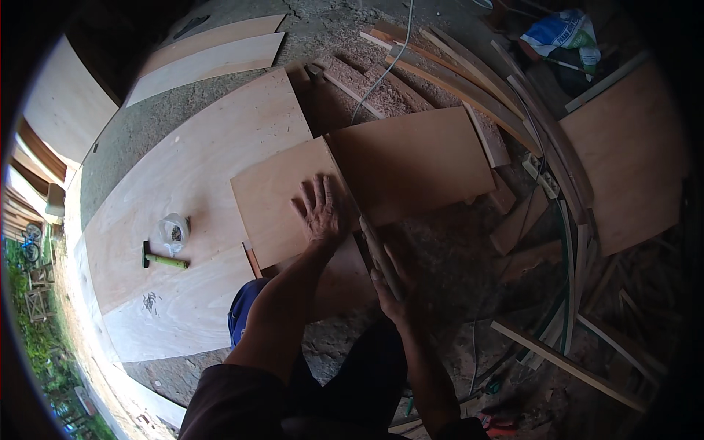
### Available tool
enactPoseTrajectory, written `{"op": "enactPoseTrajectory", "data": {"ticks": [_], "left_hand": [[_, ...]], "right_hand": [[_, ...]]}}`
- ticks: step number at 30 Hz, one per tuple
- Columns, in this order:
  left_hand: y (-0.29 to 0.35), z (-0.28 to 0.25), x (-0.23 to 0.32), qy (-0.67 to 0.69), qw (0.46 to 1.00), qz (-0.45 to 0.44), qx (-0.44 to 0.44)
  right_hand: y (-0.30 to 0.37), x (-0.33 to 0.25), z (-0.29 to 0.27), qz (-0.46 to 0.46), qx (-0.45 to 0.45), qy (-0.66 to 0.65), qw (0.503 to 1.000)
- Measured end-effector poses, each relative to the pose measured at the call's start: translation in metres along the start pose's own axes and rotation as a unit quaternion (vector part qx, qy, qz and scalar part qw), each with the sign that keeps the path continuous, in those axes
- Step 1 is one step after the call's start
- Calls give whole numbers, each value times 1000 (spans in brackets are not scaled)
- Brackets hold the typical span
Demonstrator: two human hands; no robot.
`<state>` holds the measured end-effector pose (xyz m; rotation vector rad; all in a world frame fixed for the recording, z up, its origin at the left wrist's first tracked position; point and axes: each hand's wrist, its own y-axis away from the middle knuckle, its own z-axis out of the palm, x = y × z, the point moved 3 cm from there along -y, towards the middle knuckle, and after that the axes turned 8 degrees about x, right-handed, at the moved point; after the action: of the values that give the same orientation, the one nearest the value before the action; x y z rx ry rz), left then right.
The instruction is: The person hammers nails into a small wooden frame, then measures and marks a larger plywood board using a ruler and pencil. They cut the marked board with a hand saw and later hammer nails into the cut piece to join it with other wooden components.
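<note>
My left hand (323,209) lies flat with spread fingers on a light brown wooden panel (268,191), near its right edge. A long, narrow greyish-brown piece (380,249) is gripped in my right hand (391,293). It runs along the near end of that edge; whether it is a tool or a strip of wood I cannot make out. Right beside the edge, a darker brown panel (418,158) extends to the right. Whether the two panels are joined is unclear. Under the left panel is a large pale plywood sheet (161,205).
On the plywood sheet lie a green-handled hammer (169,260), a clear bag of small dark pieces (174,231) and scattered nails (151,302). Wooden boards (455,77) are heaped at the far right. A cable (400,51) crosses the sawdust. Another plywood sheet (631,158) lies at right.
</note>
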<state>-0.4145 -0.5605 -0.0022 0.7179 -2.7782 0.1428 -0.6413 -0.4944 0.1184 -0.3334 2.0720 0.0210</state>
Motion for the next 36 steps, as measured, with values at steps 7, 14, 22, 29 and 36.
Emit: {"op": "enactPoseTrajectory", "data": {"ticks": [7,14,22,29,36], "left_hand": [[7,-4,-18,-15,1000,-3,20],[1,5,-8,-4,1000,5,28],[5,-2,-15,-25,999,3,22],[-6,8,-25,-22,999,29,32],[-11,6,-23,-20,996,73,51]], "right_hand": [[172,31,-87,100,-124,166,973],[19,7,2,2,15,35,999],[155,41,-79,-19,-35,95,995],[120,25,-92,13,-18,23,1000],[131,9,-73,-25,32,13,999]]}}
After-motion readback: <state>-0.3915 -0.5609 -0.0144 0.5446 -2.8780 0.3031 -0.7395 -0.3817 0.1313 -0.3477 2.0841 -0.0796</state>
